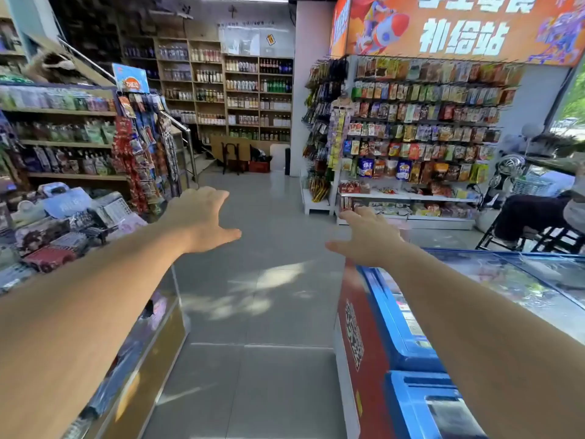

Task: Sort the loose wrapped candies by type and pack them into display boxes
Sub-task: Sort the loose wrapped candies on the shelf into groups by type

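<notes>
Both my arms are stretched forward over a shop aisle. My left hand hangs in the air with fingers straight and thumb spread, holding nothing. My right hand is also held out, fingers straight, thumb pointing left, empty. Several boxes of small packaged goods lie on a counter at the left, below and left of my left hand. I cannot make out loose wrapped candies or tell which boxes are display boxes.
A glass counter stands at the left and a blue-rimmed chest freezer with a red side at the right. Grey tiled floor runs between them. Snack racks and bottle shelves stand ahead. A seated person is at the far right.
</notes>
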`<act>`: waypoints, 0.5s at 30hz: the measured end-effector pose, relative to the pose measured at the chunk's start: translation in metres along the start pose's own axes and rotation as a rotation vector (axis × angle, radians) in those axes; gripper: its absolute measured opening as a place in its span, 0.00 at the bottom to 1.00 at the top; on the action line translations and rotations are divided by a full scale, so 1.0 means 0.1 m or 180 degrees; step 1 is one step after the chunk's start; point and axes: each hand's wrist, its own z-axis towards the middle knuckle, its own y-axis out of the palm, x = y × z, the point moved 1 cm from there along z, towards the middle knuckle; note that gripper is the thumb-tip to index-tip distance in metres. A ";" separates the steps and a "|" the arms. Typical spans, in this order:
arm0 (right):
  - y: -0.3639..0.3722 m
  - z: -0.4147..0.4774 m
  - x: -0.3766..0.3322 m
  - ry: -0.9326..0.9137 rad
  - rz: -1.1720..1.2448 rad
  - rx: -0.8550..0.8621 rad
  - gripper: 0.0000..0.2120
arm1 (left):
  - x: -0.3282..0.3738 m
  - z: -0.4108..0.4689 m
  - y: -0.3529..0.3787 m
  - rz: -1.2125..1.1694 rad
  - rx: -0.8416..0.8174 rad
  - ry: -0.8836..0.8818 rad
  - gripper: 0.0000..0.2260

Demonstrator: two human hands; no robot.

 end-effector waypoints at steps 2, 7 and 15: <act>0.17 0.29 -0.07 0.0023 -0.0151 -0.0057 0.41 | -0.13 0.28 0.18 0.0023 -0.0021 0.0021 0.42; 0.59 1.25 -0.30 0.0150 -0.0367 -0.0220 0.41 | -0.64 1.12 0.80 -0.0067 -0.0210 0.0034 0.43; 1.35 2.65 -0.71 0.0373 -0.0193 -0.0688 0.37 | -1.22 2.43 1.78 -0.0100 -0.0844 0.0414 0.44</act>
